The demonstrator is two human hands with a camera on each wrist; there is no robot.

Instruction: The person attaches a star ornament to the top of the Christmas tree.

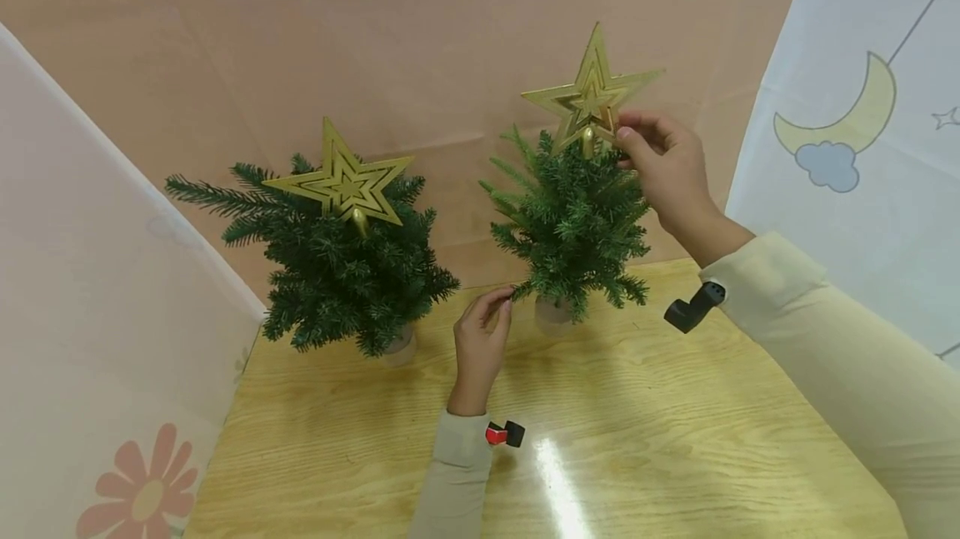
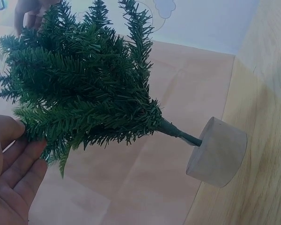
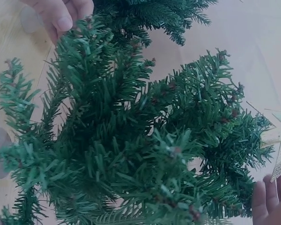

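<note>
Two small artificial Christmas trees stand side by side in the head view. The right tree [image 1: 573, 231] has a gold star [image 1: 588, 102] at its top, and my right hand [image 1: 667, 168] pinches the star's lower right point. Low on the same tree's left side, my left hand [image 1: 480, 343] pinches the tip of a branch [image 1: 522, 289] between thumb and fingers. The left wrist view shows this hold close up, with the tree's thin stem [image 2: 175, 131] running into a round base [image 2: 219, 152]. Another gold star [image 1: 347, 187] tops the left tree [image 1: 345, 281], leaning back.
Both trees stand on a wooden table [image 1: 360, 447] against a plain pinkish backdrop [image 1: 450, 47]. A white cloth with a printed moon [image 1: 847, 114] hangs on the right; another with a flower [image 1: 146, 497] is on the left. The left tree's long branch [image 1: 210, 193] sticks out leftward.
</note>
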